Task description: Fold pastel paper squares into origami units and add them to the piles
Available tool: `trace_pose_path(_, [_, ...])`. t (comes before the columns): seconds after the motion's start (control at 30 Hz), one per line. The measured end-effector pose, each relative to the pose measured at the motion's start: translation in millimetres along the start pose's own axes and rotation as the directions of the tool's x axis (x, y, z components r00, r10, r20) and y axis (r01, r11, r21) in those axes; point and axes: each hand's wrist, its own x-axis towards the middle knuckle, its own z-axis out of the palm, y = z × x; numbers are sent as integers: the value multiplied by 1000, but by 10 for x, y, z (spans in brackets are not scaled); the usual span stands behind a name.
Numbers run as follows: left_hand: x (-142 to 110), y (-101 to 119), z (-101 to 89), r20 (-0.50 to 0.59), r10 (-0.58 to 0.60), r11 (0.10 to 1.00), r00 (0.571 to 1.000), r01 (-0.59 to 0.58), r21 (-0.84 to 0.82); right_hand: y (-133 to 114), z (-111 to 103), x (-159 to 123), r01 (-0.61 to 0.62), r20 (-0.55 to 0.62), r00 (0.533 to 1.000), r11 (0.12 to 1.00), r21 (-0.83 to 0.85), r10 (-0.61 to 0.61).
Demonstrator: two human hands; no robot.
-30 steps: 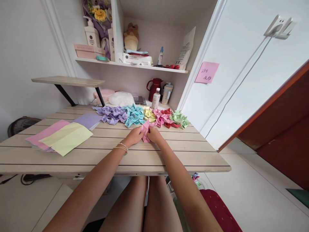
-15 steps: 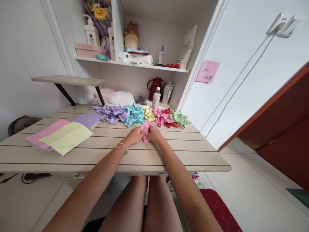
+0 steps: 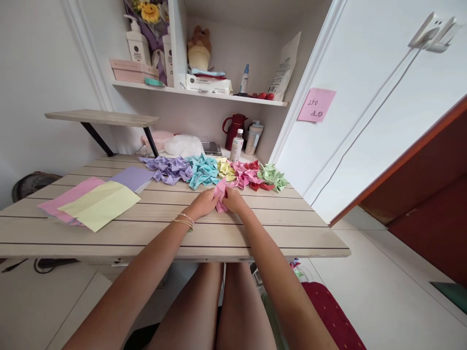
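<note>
Between my hands a partly folded pink paper point(image 3: 221, 195) stands just above the table. My left hand point(image 3: 203, 203) pinches its left side, with bracelets round the wrist. On the other side my right hand point(image 3: 234, 200) grips the paper, its fingertips partly hidden behind the fold. Just beyond lie piles of folded paper pieces: purple point(image 3: 170, 170), blue point(image 3: 203, 171), yellow point(image 3: 226, 169), pink and red point(image 3: 245, 174), and green point(image 3: 273, 177).
Loose yellow sheets point(image 3: 100, 205), pink sheets point(image 3: 73, 198) and purple sheets point(image 3: 133, 179) lie at the left of the slatted table point(image 3: 288, 238). A small raised shelf point(image 3: 102, 119) stands behind them. A bottle point(image 3: 237, 146) and a red jug point(image 3: 234, 130) are at the back.
The view has shifted slightly. Both hands stay on the pink paper in almost the same place, with little visible change in its folds.
</note>
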Motion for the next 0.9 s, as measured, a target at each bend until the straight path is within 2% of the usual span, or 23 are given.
trace_pose_path(0.2, [-7,21,-18,22,7,1000,1000,-7,-9,-9,-25,-15,13,14,1000,1000,25,-13])
trace_pose_path(0.33, [-19,52,-45,77,-33,998,997,37,-43,-1,-31,-24,30,10,999,999,37,-30])
trace_pose_path(0.5, [-32,60,-57,126,-108,972,986,131,-196,8,-31,-35,24,12,1000,997,67,-25])
trace_pose_path(0.63, [-25,33,-42,137,-137,913,981,178,-366,6,-36,-37,40,18,999,997,59,-41])
trace_pose_path(0.8, [-2,24,-22,115,-120,837,986,162,-523,-3,-44,-28,-13,10,1000,1000,15,13])
trace_pose_path(0.9, [-6,37,-17,110,-128,841,986,167,-514,-12,-61,-29,-5,14,1000,999,42,4])
